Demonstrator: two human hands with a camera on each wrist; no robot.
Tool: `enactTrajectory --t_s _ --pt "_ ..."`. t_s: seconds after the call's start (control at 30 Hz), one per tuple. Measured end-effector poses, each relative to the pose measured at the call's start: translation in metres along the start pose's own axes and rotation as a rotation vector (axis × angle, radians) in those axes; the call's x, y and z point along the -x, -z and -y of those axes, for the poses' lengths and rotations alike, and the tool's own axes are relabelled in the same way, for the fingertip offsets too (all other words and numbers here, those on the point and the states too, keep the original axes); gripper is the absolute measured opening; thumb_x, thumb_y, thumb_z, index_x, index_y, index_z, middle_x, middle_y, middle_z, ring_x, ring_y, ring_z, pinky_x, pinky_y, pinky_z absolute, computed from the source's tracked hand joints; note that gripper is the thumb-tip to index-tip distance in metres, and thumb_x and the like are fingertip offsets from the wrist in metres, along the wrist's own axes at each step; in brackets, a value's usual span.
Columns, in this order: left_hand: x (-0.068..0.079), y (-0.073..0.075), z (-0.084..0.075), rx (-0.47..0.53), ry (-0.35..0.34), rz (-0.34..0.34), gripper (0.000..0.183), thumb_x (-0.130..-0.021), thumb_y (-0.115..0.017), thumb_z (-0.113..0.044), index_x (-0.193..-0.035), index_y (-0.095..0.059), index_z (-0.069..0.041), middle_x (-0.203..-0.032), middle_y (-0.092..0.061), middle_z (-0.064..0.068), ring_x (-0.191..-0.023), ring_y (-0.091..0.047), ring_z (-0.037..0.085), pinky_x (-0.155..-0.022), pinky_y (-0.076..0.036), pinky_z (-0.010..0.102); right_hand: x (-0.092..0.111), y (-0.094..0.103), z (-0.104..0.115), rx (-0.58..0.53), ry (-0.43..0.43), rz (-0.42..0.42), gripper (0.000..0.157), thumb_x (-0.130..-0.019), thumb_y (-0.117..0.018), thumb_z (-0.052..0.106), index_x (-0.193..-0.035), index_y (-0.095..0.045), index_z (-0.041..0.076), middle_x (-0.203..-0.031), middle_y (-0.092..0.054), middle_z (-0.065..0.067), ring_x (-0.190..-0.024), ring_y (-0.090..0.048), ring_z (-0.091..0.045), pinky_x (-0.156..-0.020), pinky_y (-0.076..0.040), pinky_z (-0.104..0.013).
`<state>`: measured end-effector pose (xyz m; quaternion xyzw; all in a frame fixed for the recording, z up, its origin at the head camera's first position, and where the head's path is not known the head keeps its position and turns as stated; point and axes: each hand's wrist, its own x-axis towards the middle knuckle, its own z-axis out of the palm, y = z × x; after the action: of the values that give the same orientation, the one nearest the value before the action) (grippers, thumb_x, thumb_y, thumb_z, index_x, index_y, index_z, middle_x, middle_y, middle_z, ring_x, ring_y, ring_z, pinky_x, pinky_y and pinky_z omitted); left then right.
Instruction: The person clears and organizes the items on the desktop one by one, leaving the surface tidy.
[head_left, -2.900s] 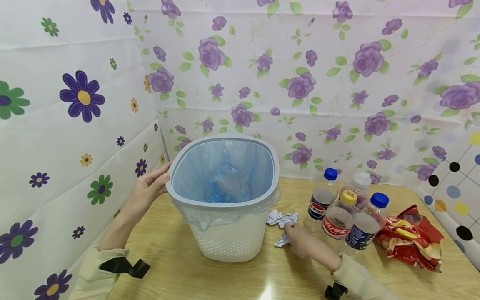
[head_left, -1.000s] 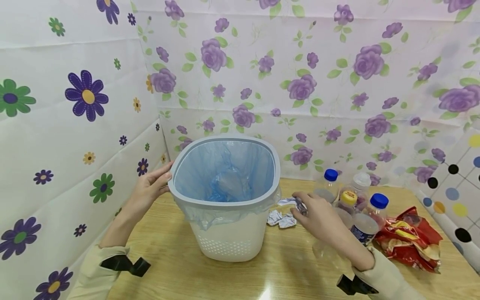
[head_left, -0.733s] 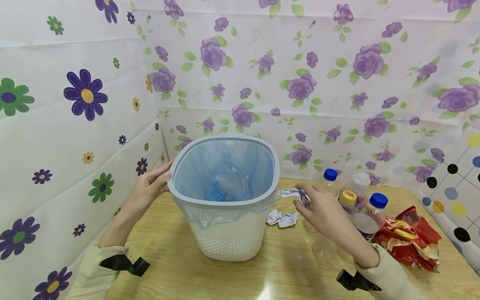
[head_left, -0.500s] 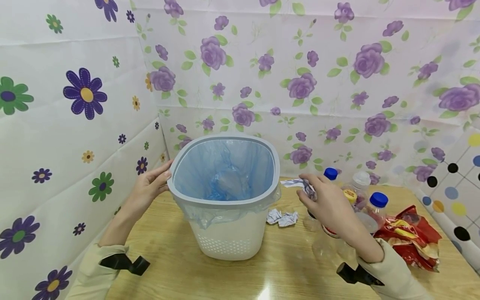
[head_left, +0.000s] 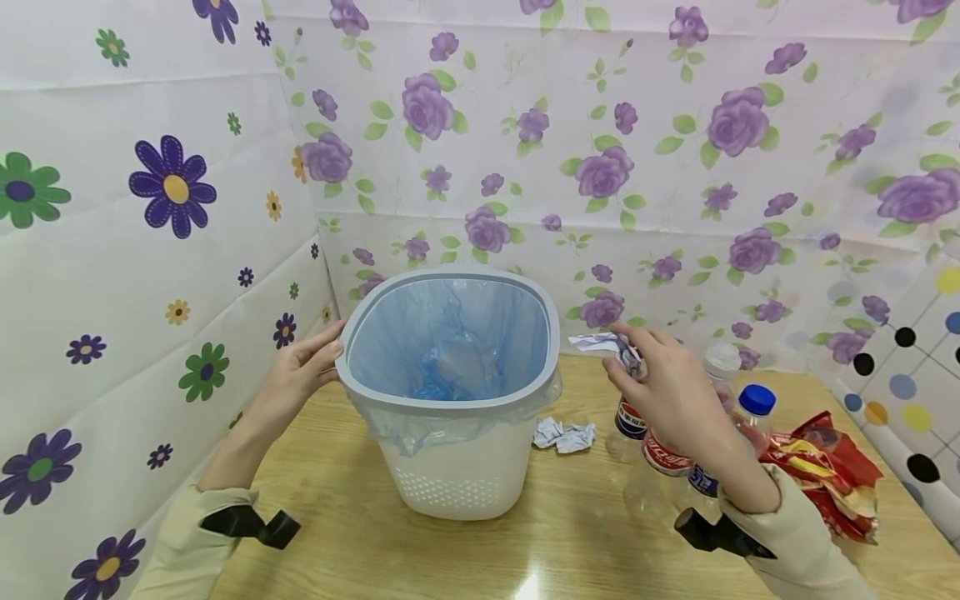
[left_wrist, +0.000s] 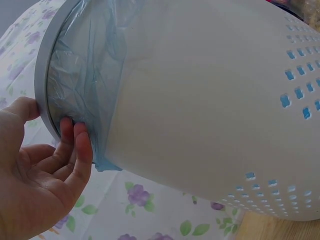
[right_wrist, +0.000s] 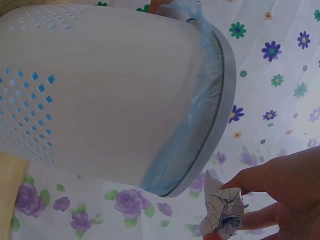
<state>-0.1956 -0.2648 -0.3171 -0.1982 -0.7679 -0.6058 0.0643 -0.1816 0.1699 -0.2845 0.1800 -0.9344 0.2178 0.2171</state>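
A white trash bin (head_left: 457, 479) with a grey rim and a pale blue bag lining it stands on the wooden table. At its left side my left hand (head_left: 296, 375) pinches the rim, thumb on the grey edge and fingers against the folded-over bag (left_wrist: 82, 75). My right hand (head_left: 667, 387) is raised to the right of the bin, apart from it. Between its thumb and fingers it pinches a crumpled piece of paper (head_left: 622, 350), seen also in the right wrist view as crumpled paper (right_wrist: 223, 209) below the rim.
More crumpled paper (head_left: 566, 436) lies by the bin's right side. Several plastic bottles, one with a blue cap (head_left: 757, 400), stand behind and below the right forearm. A red snack bag (head_left: 825, 467) lies at the far right. Flowered cloth (head_left: 525, 167) hangs behind.
My right hand has picked the crumpled paper off the table and lifted it up and slightly to the right. My left hand has stayed on the rim.
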Motion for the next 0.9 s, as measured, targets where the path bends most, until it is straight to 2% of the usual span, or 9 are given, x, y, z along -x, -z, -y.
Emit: enactTrajectory --t_s 0.2,0.43,0.6,0.77,0.9 --pt "0.0 0.0 0.0 -0.003 0.005 0.002 0.054 -0.105 -0.041 -0.021 -0.148 -0.026 0.007 -0.157 -0.02 0.026 -0.113 -0.055 -0.011 -0.091 -0.052 0.012 -0.007 0.002 0.006 -0.003 0.039 -0.055 0.042 -0.095 -0.06 0.023 -0.134 -0.055 0.008 -0.122 -0.062 -0.023 -0.071 -0.063 -0.025 -0.067 -0.055 -0.047" --pt "0.001 0.0 0.001 -0.008 0.015 -0.002 0.054 -0.105 -0.041 -0.022 -0.148 -0.026 0.007 -0.157 -0.019 0.026 -0.113 -0.054 -0.012 -0.091 -0.051 0.012 -0.017 0.006 0.017 -0.027 0.064 -0.065 0.043 -0.095 -0.06 0.023 -0.136 -0.054 0.012 -0.119 -0.063 -0.02 -0.067 -0.059 -0.021 -0.055 -0.049 -0.033" --pt "0.0 0.0 0.001 -0.005 0.009 0.0 0.054 -0.105 -0.041 -0.022 -0.149 -0.026 0.007 -0.157 -0.02 0.026 -0.114 -0.054 -0.011 -0.091 -0.052 0.012 -0.027 0.008 0.026 -0.07 0.08 -0.035 0.044 -0.095 -0.06 0.02 -0.137 -0.052 0.012 -0.117 -0.061 -0.017 -0.072 -0.056 -0.021 -0.055 -0.046 -0.027" --pt "-0.001 0.0 0.001 -0.001 0.003 -0.002 0.054 -0.105 -0.041 -0.021 -0.148 -0.025 0.008 -0.157 -0.019 0.027 -0.114 -0.054 -0.011 -0.091 -0.052 0.012 -0.036 0.009 0.034 -0.096 0.108 -0.013 0.044 -0.094 -0.062 0.019 -0.137 -0.052 0.012 -0.123 -0.06 -0.018 -0.082 -0.059 -0.025 -0.062 -0.053 -0.033" --pt "0.0 0.0 0.001 0.0 0.004 -0.003 0.054 -0.105 -0.041 -0.021 -0.148 -0.026 0.007 -0.156 -0.02 0.026 -0.114 -0.055 -0.011 -0.091 -0.052 0.012 -0.042 0.007 0.039 -0.11 0.167 -0.012 0.042 -0.094 -0.063 0.019 -0.135 -0.054 0.013 -0.122 -0.061 -0.015 -0.083 -0.06 -0.023 -0.065 -0.057 -0.034"
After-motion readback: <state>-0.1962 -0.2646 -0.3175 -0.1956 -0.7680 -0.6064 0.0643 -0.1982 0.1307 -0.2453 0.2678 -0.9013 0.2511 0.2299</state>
